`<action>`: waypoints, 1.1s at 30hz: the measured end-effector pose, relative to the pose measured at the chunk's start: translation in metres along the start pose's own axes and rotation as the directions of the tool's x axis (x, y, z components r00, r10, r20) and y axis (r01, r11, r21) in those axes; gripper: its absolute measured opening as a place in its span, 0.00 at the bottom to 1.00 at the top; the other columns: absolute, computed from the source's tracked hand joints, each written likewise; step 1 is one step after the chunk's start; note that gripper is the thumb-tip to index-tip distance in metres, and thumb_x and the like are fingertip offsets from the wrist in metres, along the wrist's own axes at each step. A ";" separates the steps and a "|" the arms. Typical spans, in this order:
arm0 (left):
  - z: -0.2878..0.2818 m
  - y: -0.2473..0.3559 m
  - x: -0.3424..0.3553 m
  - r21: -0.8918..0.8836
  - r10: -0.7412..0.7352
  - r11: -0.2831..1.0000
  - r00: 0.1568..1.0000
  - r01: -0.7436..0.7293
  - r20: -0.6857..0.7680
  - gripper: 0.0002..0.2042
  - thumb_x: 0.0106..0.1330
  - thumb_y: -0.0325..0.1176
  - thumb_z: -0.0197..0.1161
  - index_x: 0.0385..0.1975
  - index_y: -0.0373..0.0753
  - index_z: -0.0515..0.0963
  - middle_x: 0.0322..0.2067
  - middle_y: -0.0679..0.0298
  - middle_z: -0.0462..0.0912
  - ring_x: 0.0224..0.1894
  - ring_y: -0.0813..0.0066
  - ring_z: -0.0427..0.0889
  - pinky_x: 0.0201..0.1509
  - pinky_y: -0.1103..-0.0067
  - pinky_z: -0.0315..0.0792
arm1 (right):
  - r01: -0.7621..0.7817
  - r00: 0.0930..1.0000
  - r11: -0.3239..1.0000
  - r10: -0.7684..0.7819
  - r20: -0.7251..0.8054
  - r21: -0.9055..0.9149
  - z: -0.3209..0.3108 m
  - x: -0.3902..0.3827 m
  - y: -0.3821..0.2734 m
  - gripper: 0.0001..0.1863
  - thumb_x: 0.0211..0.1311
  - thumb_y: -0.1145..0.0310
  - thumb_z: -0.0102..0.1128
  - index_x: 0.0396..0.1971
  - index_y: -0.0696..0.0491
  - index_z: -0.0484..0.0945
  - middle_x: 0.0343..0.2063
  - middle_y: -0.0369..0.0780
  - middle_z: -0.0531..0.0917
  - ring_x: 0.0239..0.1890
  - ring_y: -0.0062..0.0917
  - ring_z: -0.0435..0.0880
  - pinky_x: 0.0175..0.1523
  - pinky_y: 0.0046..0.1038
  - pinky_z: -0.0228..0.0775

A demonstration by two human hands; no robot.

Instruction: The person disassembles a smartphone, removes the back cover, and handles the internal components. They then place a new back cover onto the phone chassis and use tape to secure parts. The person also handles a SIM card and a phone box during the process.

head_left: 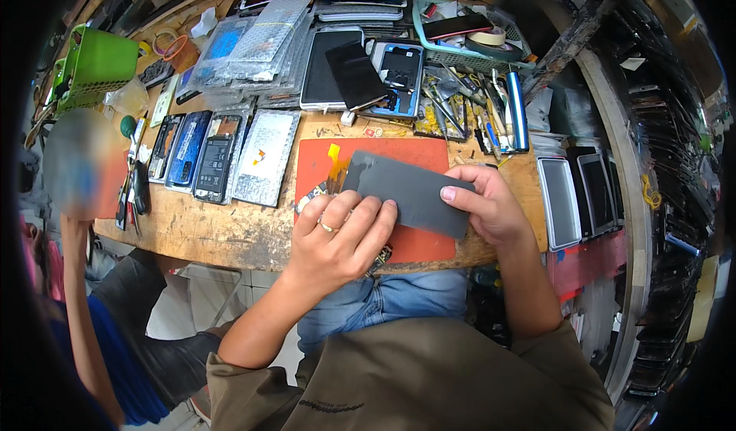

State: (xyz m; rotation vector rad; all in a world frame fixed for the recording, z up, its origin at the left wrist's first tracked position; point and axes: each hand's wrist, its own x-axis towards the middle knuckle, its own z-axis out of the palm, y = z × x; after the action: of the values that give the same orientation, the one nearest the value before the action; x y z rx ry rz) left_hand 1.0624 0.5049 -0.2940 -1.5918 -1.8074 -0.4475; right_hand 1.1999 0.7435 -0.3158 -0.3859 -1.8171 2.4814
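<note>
A flat dark grey phone screen (410,189) is held tilted above an orange-red mat (425,149) at the bench's front. My right hand (491,205) pinches its right end, thumb on top and fingers beneath. My left hand (341,235), with a ring on one finger, is closed over its lower left edge, fingertips on the surface. An orange flex cable (336,172) with a yellow tab shows at the screen's left end. Small circuit pieces (381,259) show just below my left hand; what they join to is hidden.
Left of the mat lie opened phones (218,159) and a bubble-wrapped pack (266,157). Behind are stacked wrapped screens (261,47), a teal basket (468,54) and several hand tools (479,113). A co-worker's arm (77,278) is at the left; a tray (560,205) stands right.
</note>
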 end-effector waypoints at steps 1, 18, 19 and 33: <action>0.004 0.000 -0.004 -0.014 -0.062 0.998 0.998 0.062 -0.031 0.14 0.58 0.32 0.69 0.45 0.45 0.86 0.40 0.69 0.85 0.43 0.72 0.82 0.52 0.71 0.70 | 0.040 0.998 0.994 -0.045 0.041 0.103 0.002 0.000 -0.001 0.15 0.77 0.62 0.64 0.50 0.60 0.82 0.37 0.36 0.89 0.40 0.17 0.85 0.50 0.24 0.76; -0.008 0.033 -0.064 -0.634 -0.765 0.353 0.602 0.688 0.228 0.02 0.69 0.24 0.69 0.37 0.34 0.83 0.32 0.62 0.82 0.34 0.70 0.76 0.43 0.75 0.68 | 0.457 0.884 0.677 -0.419 0.208 -0.577 0.034 -0.008 0.013 0.08 0.58 0.82 0.68 0.37 0.59 0.84 0.34 0.42 0.85 0.37 0.32 0.85 0.42 0.31 0.74; -0.010 0.035 -0.069 -0.572 -0.737 0.449 0.647 0.686 0.198 0.02 0.67 0.24 0.69 0.37 0.35 0.83 0.30 0.63 0.80 0.34 0.67 0.76 0.43 0.73 0.67 | 0.537 0.839 0.655 -0.479 0.257 -0.532 0.032 -0.008 0.014 0.09 0.56 0.83 0.68 0.37 0.59 0.85 0.34 0.42 0.86 0.37 0.33 0.85 0.43 0.32 0.74; -0.003 0.080 -0.077 -0.118 -0.432 0.865 0.843 0.488 0.321 0.19 0.56 0.39 0.76 0.49 0.50 0.89 0.36 0.73 0.75 0.44 0.69 0.74 0.56 0.65 0.60 | 0.624 0.675 0.332 -0.684 0.276 -0.707 0.019 -0.034 0.017 0.12 0.54 0.68 0.75 0.38 0.54 0.88 0.38 0.40 0.90 0.39 0.34 0.88 0.44 0.33 0.71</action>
State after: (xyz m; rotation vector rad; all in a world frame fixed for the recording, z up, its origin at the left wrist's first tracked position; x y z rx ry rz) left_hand 1.1420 0.4615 -0.3583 -1.3833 -2.4553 -0.6594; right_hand 1.2306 0.7147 -0.3204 0.2550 -2.2746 1.0467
